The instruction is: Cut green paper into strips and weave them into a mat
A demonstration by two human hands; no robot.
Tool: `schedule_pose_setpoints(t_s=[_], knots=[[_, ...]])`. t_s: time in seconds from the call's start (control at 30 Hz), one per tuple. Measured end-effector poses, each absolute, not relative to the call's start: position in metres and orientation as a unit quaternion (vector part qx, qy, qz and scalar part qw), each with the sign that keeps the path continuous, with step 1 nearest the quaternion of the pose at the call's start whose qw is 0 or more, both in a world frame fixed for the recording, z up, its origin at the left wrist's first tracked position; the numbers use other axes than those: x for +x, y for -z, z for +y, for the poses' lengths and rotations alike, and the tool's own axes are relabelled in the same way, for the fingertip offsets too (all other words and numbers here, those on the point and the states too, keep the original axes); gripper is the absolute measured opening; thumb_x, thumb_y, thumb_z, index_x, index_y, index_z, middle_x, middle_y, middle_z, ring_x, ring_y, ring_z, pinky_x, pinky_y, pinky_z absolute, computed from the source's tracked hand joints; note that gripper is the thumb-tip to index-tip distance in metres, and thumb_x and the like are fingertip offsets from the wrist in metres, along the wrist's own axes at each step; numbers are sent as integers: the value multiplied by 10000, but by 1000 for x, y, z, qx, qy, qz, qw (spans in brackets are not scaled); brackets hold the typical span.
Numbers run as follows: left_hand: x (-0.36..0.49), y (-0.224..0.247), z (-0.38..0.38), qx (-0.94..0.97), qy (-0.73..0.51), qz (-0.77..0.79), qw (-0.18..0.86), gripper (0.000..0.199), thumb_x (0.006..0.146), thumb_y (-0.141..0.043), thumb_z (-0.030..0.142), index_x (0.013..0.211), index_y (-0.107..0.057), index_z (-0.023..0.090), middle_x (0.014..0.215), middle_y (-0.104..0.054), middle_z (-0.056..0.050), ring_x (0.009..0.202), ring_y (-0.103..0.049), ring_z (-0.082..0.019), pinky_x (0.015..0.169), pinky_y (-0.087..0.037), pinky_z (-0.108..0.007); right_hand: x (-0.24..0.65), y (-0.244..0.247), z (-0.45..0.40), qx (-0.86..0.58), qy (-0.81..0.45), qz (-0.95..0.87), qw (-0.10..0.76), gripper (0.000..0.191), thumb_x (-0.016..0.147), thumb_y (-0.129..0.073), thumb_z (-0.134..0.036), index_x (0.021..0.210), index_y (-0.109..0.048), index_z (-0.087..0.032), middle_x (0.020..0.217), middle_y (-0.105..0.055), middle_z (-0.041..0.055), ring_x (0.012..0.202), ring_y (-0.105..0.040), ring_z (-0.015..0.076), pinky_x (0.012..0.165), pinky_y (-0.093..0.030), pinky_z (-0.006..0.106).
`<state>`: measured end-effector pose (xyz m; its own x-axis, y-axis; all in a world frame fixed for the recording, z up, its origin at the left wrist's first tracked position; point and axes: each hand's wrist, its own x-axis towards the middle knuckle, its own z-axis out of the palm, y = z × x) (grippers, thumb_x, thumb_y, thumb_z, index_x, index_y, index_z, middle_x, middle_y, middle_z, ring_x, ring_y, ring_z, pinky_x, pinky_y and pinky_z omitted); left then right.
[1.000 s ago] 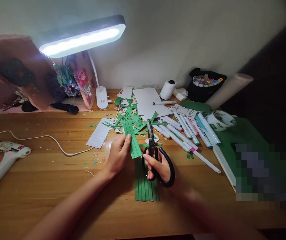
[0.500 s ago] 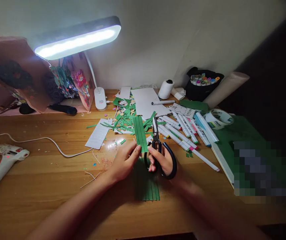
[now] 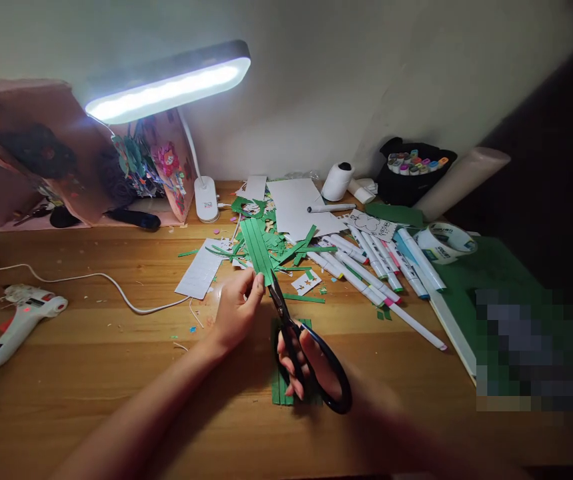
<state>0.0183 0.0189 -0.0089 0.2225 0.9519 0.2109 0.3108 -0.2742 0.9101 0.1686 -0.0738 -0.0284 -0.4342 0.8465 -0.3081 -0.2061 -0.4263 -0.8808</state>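
Between the thumb and fingers of my left hand (image 3: 240,303) is a strip of green paper (image 3: 255,247) with dark lines running along its length. My right hand (image 3: 311,357) is closed around the black handles of a pair of scissors (image 3: 280,303). The blades point up and left, and their tips meet the lower right edge of the strip by my left thumb. Whether the blades are parted there is hard to see. Below the scissors, a second lined green paper piece (image 3: 281,393) lies on the table, partly covered by my right hand.
Green paper scraps (image 3: 271,243) lie behind my hands, beside a white sheet (image 3: 293,203). Several markers (image 3: 366,280) spread out to the right, near a tape roll (image 3: 445,241). A glue gun (image 3: 19,327) lies at left; a lit lamp (image 3: 171,87) hangs above.
My left hand has tilted the green strip to the left. The scissors have swung from upright to slanting, down and left, with their tips now at the strip's edge. The view has shifted slightly.
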Motion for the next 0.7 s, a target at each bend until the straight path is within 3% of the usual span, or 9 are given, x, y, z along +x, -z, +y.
schedule_pose_setpoints(t_s=[0.2,0.5,0.7], knots=[[21,9,16,702,-404,446,380,313,904,-398,332,626,-353,196,602,-349,40,568,-305,-116,541,-253,-246,170,37,-73,-395,-749,-389,363,567,775,-417,-727,904,-496,-181,653,-448,-52,450,-464,67,521,-488,247],[22,8,16,705,-405,444,376,320,909,-385,322,619,-335,196,592,-334,47,563,-296,-114,538,-241,-246,167,45,-72,-408,-748,-368,372,643,750,-334,-788,895,-495,-182,627,-449,-56,402,-452,59,479,-495,237],[22,9,16,688,-403,449,403,313,905,-388,345,631,-347,198,607,-346,42,575,-308,-118,550,-254,-246,164,35,-71,-420,-715,-426,363,631,736,-323,-803,840,-444,-192,599,-428,-65,379,-423,55,412,-438,208]])
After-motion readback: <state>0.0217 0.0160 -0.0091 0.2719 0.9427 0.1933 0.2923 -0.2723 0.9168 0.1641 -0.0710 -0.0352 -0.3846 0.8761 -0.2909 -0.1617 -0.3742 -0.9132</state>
